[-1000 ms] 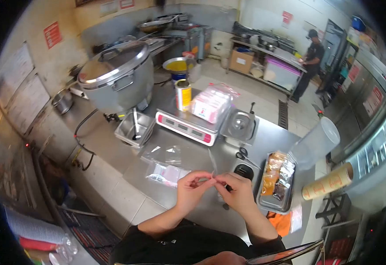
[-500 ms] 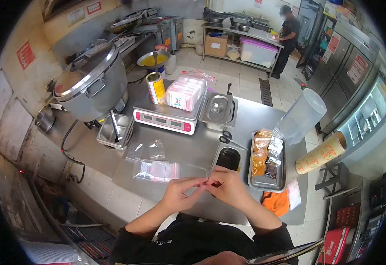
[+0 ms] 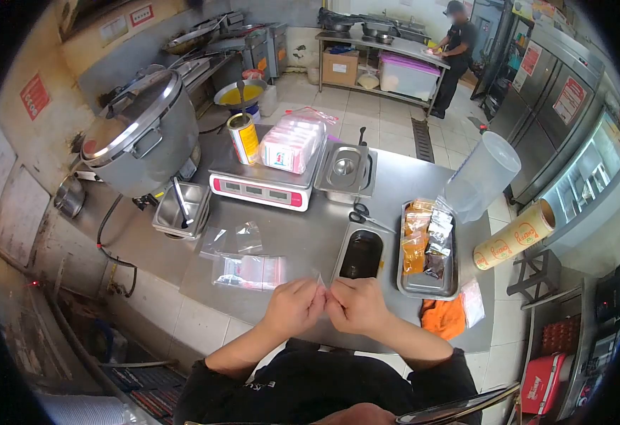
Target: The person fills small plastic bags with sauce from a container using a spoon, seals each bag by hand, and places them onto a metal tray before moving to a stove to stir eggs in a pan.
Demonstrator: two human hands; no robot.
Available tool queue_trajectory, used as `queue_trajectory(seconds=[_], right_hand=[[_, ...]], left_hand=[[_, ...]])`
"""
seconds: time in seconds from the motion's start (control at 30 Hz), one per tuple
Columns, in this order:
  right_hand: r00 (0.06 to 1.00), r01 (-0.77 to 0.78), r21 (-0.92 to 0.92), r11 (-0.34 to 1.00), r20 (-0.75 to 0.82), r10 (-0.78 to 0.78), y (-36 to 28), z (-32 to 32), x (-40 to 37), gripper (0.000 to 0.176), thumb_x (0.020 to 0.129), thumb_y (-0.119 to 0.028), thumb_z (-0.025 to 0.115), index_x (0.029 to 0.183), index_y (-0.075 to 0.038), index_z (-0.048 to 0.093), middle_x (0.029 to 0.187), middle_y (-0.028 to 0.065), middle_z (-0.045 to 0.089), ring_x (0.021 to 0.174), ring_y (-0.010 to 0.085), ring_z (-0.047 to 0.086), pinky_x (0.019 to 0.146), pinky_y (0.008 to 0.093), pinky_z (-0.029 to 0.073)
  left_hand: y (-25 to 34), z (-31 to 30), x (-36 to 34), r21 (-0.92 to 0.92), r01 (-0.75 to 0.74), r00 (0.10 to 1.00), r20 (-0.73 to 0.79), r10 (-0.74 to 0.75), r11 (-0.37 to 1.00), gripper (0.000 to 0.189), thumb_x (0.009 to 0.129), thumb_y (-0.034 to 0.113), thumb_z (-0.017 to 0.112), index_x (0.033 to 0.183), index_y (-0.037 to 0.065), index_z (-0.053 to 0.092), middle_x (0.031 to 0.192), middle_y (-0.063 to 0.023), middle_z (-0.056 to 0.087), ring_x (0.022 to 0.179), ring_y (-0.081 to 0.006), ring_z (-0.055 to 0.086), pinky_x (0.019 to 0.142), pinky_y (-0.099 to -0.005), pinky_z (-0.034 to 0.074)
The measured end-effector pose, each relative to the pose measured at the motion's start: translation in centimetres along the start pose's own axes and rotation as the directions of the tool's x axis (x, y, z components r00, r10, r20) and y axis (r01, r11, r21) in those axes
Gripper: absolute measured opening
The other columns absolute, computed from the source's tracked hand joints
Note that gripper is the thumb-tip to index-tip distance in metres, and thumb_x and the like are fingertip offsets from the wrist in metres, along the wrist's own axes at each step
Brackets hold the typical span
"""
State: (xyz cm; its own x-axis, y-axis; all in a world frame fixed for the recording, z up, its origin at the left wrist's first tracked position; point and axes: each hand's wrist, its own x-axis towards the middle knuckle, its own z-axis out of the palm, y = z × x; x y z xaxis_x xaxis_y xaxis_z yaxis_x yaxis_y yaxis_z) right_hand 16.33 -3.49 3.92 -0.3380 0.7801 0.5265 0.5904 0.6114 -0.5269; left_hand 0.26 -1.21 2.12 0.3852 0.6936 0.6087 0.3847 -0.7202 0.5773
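My left hand (image 3: 296, 306) and my right hand (image 3: 357, 304) meet over the front edge of the steel table, fingers curled in and thumbs nearly touching. Both pinch a small clear plastic bag (image 3: 319, 279); only a thin see-through corner shows above the fingers. To the left lies a stack of clear zip bags (image 3: 250, 271), with loose clear bags (image 3: 233, 239) behind it. Just beyond my right hand sits a metal pan of dark liquid (image 3: 362, 253). Farther right, a steel tray (image 3: 429, 289) holds several filled packets, orange-brown and dark.
A scale (image 3: 260, 190) carries a yellow can (image 3: 243, 139) and bagged packets (image 3: 290, 149). Scissors (image 3: 364, 214) lie near a lidded steel container (image 3: 345, 168). An orange cloth (image 3: 443, 319) rests at the right edge. A large cooker (image 3: 143, 134) stands left; a co-worker (image 3: 457, 57) stands far back.
My fingers have curled tighter and my hands have turned inward, thumbs side by side, over the bag. Less of the bag shows now. The view has shifted slightly.
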Motion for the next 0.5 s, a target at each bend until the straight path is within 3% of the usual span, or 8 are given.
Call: queue_trajectory(seconds=[0.17, 0.23, 0.27, 0.33, 0.37, 0.4, 0.43, 0.5], right_hand=[[0.953, -0.06, -0.198, 0.978, -0.302, -0.003, 1.3, 2.7, 0.0, 0.015, 0.073, -0.006, 0.061, 0.063, -0.004, 0.049, 0.055, 0.0092, 0.046, 0.044, 0.0268, 0.051, 0.041, 0.0375, 0.039], [0.934, -0.059, -0.124, 0.991, -0.357, 0.011, 1.6, 2.8, 0.4, 0.016, 0.072, -0.007, 0.063, 0.062, -0.006, 0.05, 0.055, 0.0079, 0.046, 0.043, 0.0252, 0.051, 0.041, 0.0355, 0.04], [0.932, -0.063, -0.121, 0.991, -0.362, 0.015, 1.5, 2.9, 0.3, 0.016, 0.072, -0.007, 0.063, 0.062, -0.006, 0.05, 0.055, 0.0079, 0.046, 0.043, 0.0252, 0.051, 0.041, 0.0355, 0.04], [0.968, -0.062, -0.197, 0.978, -0.252, 0.01, 1.0, 2.9, -0.2, 0.015, 0.073, -0.011, 0.067, 0.065, -0.007, 0.054, 0.057, 0.0069, 0.049, 0.045, 0.0231, 0.054, 0.042, 0.0334, 0.042], [0.981, -0.057, -0.237, 0.97, -0.194, 0.01, 0.9, 2.8, -0.5, 0.015, 0.073, -0.013, 0.068, 0.066, -0.007, 0.056, 0.058, 0.0064, 0.051, 0.046, 0.0221, 0.055, 0.042, 0.0324, 0.043], [0.981, -0.064, -0.239, 0.969, -0.192, 0.018, 0.9, 2.8, -0.7, 0.015, 0.073, -0.013, 0.068, 0.066, -0.007, 0.056, 0.058, 0.0064, 0.051, 0.046, 0.0221, 0.055, 0.042, 0.0324, 0.043], [0.97, -0.147, -0.094, 0.985, -0.211, 0.124, 1.0, 2.8, -0.8, 0.015, 0.073, -0.012, 0.069, 0.066, -0.006, 0.057, 0.058, 0.0066, 0.052, 0.047, 0.0218, 0.056, 0.043, 0.0313, 0.044], [0.901, -0.366, 0.255, 0.895, -0.145, 0.41, 1.0, 2.5, -1.3, 0.018, 0.073, -0.014, 0.073, 0.067, -0.004, 0.059, 0.055, 0.0063, 0.054, 0.048, 0.0203, 0.055, 0.046, 0.0282, 0.044]], left_hand=[[-0.4, -0.4, -0.2, 0.078, 0.115, 0.993, -0.008, -0.115, 0.99, 0.014, 0.078, 0.001, 0.058, 0.067, 0.003, 0.05, 0.057, -0.0103, 0.046, 0.049, -0.0287, 0.05, 0.047, -0.036, 0.04], [-0.7, -0.4, -0.6, -0.071, 0.419, 0.908, 0.053, -0.416, 0.905, 0.013, 0.074, 0.005, 0.064, 0.069, 0.006, 0.052, 0.065, -0.0086, 0.053, 0.061, -0.0242, 0.057, 0.047, -0.0309, 0.043], [-1.0, -0.1, -0.5, -0.067, 0.418, 0.908, 0.058, -0.415, 0.906, 0.013, 0.074, 0.005, 0.064, 0.069, 0.006, 0.052, 0.065, -0.0086, 0.053, 0.061, -0.0242, 0.057, 0.047, -0.0309, 0.043], [-1.3, 0.6, -0.4, -0.454, 0.478, 0.799, -0.13, -0.587, 0.752, 0.012, 0.071, 0.007, 0.069, 0.076, 0.01, 0.058, 0.081, -0.0057, 0.058, 0.077, -0.0196, 0.059, 0.063, -0.0317, 0.045], [-1.6, 0.0, -0.3, -0.456, 0.481, 0.799, -0.123, -0.588, 0.749, 0.012, 0.071, 0.007, 0.069, 0.076, 0.01, 0.058, 0.081, -0.0057, 0.058, 0.077, -0.0196, 0.059, 0.063, -0.0317, 0.045], [-2.2, -1.3, -0.1, -0.132, 0.325, 0.932, -0.124, -0.341, 0.936, 0.019, 0.068, 0.009, 0.072, 0.083, 0.01, 0.059, 0.089, -0.0052, 0.059, 0.084, -0.0203, 0.058, 0.074, -0.0352, 0.042], [-2.4, -2.0, 0.2, 0.193, 0.085, 0.996, -0.036, -0.08, 0.978, 0.028, 0.066, 0.01, 0.075, 0.09, 0.01, 0.061, 0.097, -0.0046, 0.06, 0.092, -0.0211, 0.058, 0.085, -0.0388, 0.039], [-0.9, -1.6, 0.2, 0.136, -0.013, 1.0, 0.025, 0.01, 0.991, 0.037, 0.064, 0.011, 0.076, 0.096, 0.008, 0.06, 0.098, -0.0051, 0.06, 0.093, -0.0231, 0.058, 0.091, -0.0403, 0.034]])
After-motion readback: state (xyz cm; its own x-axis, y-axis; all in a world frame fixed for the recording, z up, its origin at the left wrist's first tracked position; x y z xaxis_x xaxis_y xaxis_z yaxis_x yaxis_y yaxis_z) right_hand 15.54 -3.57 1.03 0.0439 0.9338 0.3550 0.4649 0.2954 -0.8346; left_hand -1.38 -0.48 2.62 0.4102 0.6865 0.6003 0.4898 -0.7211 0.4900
